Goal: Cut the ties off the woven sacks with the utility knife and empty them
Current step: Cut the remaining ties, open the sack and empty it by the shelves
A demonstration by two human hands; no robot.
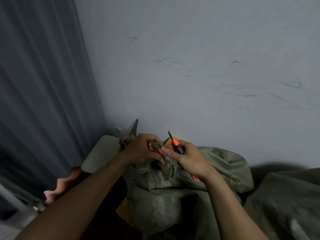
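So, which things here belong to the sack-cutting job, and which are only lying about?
Job: green woven sack, neck gripped by the left hand; red tie on that neck; utility knife in the right hand; second sack, waiting.
Lying about: grey curtain; beige board behind the sack; scuffed wall.

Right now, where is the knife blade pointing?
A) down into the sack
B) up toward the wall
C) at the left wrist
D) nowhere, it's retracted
B: the right hand holds the knife with its blade out and the tip angled up toward the wall, above the bunched top of the sack that the left hand grips.
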